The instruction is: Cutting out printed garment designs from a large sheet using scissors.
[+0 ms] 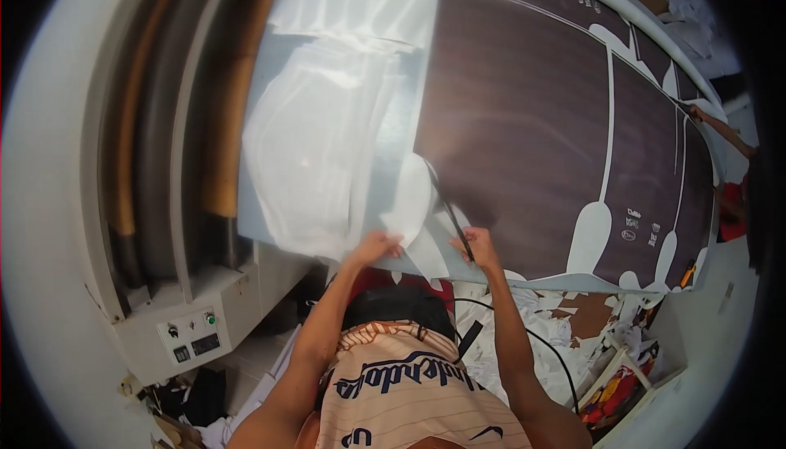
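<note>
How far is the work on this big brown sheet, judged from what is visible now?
Done: the left part of the table shows bare, with loose white film piled there. In hand: the left hand grips the white film at the near edge, while the right hand holds a thin dark blade against the brown sheet. Left: most of the brown sheet is still in place, with white shapes on it.

I see a big dark brown printed sign sheet (pixel 524 121) with white bottle shapes and lines lying across the table. Small white label marks (pixel 633 224) sit near its right end. Colourful printed package (pixel 618 392) lies lower right on the floor.
</note>
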Demonstrator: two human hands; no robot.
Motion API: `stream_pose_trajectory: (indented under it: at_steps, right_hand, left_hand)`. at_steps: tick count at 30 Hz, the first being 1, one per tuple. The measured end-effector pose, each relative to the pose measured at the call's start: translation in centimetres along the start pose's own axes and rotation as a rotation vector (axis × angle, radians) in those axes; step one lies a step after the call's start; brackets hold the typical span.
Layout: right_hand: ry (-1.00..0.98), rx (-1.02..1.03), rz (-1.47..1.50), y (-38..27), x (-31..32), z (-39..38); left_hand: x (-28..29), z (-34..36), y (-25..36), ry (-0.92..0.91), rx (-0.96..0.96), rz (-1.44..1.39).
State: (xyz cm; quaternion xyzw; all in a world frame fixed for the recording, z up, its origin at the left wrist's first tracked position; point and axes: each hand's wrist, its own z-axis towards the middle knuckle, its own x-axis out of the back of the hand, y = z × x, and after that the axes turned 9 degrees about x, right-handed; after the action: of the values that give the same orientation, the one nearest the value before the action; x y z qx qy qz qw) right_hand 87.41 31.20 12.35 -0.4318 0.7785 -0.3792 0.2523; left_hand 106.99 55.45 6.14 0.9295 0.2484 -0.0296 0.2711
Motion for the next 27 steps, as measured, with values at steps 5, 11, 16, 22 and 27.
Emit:
stream_pose_trajectory:
  at_steps: [5,11,16,22,27]
  right_hand:
    - [-0.125,0.041,-0.124,-0.6,4.3,3.3]
    - [-0.269,0.019,-0.196,-4.3,7.2,6.0]
    - [-0.299,-0.024,-0.265,-6.0,8.3,7.5]
    - [-0.334,-0.023,-0.282,-7.4,7.6,9.1]
    - [-0.313,0.037,-0.393,-8.1,6.1,10.4]
  left_hand:
    - [0.3,0.6,-0.2,-0.002,-0.014,-0.066]
    - [0.7,0.5,-0.3,-0.008,0.008,-0.075]
    - [0.5,0.4,-0.3,-0.026,0.064,-0.05]
    - [1.4,0.7,0.8,-0.059,0.082,-0.058]
    - [3.0,0.2,1.0,-0.06,0.092,0.014]
